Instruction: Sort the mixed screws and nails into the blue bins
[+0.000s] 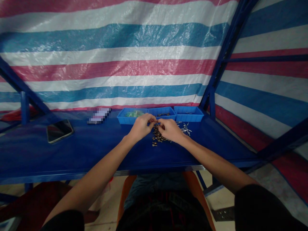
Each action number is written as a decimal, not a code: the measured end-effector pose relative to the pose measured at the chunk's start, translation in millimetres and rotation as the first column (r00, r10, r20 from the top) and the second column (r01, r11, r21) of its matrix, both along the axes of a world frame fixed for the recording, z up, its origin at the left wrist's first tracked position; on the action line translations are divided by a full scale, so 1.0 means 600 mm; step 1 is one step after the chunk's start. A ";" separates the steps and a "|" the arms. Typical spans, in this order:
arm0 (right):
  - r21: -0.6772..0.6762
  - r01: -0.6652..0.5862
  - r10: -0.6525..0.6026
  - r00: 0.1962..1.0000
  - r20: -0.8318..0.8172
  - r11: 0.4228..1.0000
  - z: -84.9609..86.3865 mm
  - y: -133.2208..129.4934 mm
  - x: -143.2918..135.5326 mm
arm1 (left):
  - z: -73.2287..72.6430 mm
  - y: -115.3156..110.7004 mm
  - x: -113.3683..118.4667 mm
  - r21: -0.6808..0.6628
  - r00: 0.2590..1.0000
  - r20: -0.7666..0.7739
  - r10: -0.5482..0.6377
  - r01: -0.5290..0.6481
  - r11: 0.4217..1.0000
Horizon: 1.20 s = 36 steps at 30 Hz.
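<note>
My left hand (pixel 143 127) and my right hand (pixel 169 129) meet fingertip to fingertip above the blue table. Both are pinched closed around something small and thin, too small to make out. Just below them lies a pile of small brass-coloured parts (pixel 159 136), partly hidden by my right hand. Thin silvery pins (pixel 186 129) are scattered to the right of that hand. Behind the hands stand three blue trays: the left tray (pixel 122 120) holds greenish clear pieces, the middle tray (pixel 171 113) holds small dark parts, and the right tray (pixel 189 118) has a few thin pieces.
A phone (pixel 59 130) lies on the table (pixel 96 154) at the left, with a blurred-out item (pixel 99 115) farther back. Striped plastic sheeting (pixel 120 69) hangs behind. Blue metal posts (pixel 212 89) frame the table. An orange chair (pixel 126 192) is under me.
</note>
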State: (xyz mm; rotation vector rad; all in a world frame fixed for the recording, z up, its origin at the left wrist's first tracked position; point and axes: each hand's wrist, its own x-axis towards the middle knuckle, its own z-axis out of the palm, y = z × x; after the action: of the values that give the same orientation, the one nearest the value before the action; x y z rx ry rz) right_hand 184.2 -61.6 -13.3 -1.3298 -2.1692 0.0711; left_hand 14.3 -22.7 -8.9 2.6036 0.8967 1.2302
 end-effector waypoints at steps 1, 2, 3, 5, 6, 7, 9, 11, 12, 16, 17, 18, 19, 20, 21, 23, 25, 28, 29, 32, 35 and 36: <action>0.001 0.000 0.000 1.000 -0.002 1.000 -0.001 0.000 0.000 | 0.000 0.001 0.000 0.007 1.000 -0.009 -0.010 0.010 1.000; 0.001 -0.003 0.003 1.000 -0.008 1.000 -0.001 0.001 0.000 | 0.000 0.002 -0.001 0.015 1.000 -0.015 -0.014 0.014 1.000; 0.002 -0.008 0.008 1.000 -0.021 1.000 -0.001 0.001 0.000 | -0.001 0.003 -0.001 0.026 1.000 -0.016 -0.011 0.011 1.000; 0.008 -0.009 0.010 0.998 -0.063 1.000 0.000 0.002 -0.001 | -0.001 0.004 -0.001 0.056 1.000 -0.007 0.012 -0.011 0.998; 0.014 0.000 0.001 0.996 -0.091 1.000 0.001 0.002 -0.001 | -0.001 0.004 0.000 0.073 1.000 -0.003 0.029 -0.029 0.997; 0.022 0.017 -0.014 0.993 -0.119 1.000 0.002 0.003 -0.001 | -0.002 0.004 0.000 0.090 0.999 0.000 0.050 -0.049 0.995; 0.039 0.061 -0.054 0.984 -0.171 0.997 0.004 0.005 0.001 | -0.004 0.005 0.000 0.117 0.996 -0.003 0.086 -0.086 0.989; 0.050 0.080 -0.068 0.976 -0.205 0.996 0.004 0.008 0.004 | -0.008 0.007 0.000 0.122 0.994 -0.020 0.105 -0.102 0.987; 0.050 0.069 -0.057 0.975 -0.215 0.996 0.004 0.009 0.006 | -0.009 0.008 -0.001 0.117 0.994 -0.029 0.105 -0.101 0.988; -0.007 -0.090 0.085 0.963 -0.256 0.996 0.003 0.007 0.008 | -0.012 0.011 -0.003 0.079 0.996 -0.034 0.084 -0.082 0.994; -0.026 -0.134 0.122 0.955 -0.272 0.991 0.003 0.006 0.007 | -0.011 0.011 -0.004 0.071 0.996 -0.034 0.083 -0.080 0.994; -0.039 -0.169 0.151 0.945 -0.292 0.985 0.003 0.005 0.007 | -0.010 0.011 -0.005 0.065 0.996 -0.040 0.080 -0.077 0.995; -0.045 -0.192 0.169 0.935 -0.312 0.980 0.003 0.004 0.006 | -0.008 0.011 -0.006 0.060 0.996 -0.053 0.074 -0.071 0.996; -0.048 -0.201 0.175 0.927 -0.332 0.978 0.004 0.005 0.007 | -0.007 0.011 -0.007 0.058 0.995 -0.074 0.062 -0.058 0.997; -0.047 -0.199 0.170 0.920 -0.352 0.979 0.004 0.006 0.008 | -0.005 0.011 -0.007 0.057 0.994 -0.098 0.045 -0.040 0.998; -0.040 -0.167 0.139 0.912 -0.387 0.985 0.003 0.013 0.013 | -0.002 0.010 -0.008 0.057 0.989 -0.147 0.014 -0.005 0.998; -0.027 -0.120 0.098 0.905 -0.415 0.992 0.000 0.021 0.021 | 0.000 0.009 -0.008 0.054 0.983 -0.185 0.001 0.009 0.998; -0.004 -0.085 0.074 0.897 -0.437 0.996 -0.003 0.030 0.030 | 0.000 0.006 -0.007 0.043 0.975 -0.222 0.012 -0.002 0.999; 0.003 -0.083 0.076 0.895 -0.439 0.997 -0.004 0.031 0.031 | 0.000 0.006 -0.007 0.035 0.974 -0.228 0.013 -0.005 0.999; 0.028 -0.078 0.082 0.895 -0.438 0.997 -0.002 0.026 0.025 | 0.001 0.004 -0.006 0.003 0.974 -0.228 0.014 -0.014 1.000; 0.057 -0.090 0.106 0.899 -0.425 0.994 0.008 0.015 0.017 | 0.004 0.001 -0.005 -0.023 0.975 -0.221 0.018 -0.024 0.999; 0.073 -0.091 0.113 0.903 -0.415 0.993 0.013 0.012 0.019 | 0.005 0.000 -0.005 -0.029 0.977 -0.214 0.020 -0.027 0.999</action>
State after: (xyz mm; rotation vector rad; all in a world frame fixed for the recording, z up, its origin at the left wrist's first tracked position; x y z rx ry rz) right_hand 195.5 -54.3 -5.2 -1.0549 -1.8558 0.3116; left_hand 11.5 -22.8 -5.8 2.7460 0.9757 0.9442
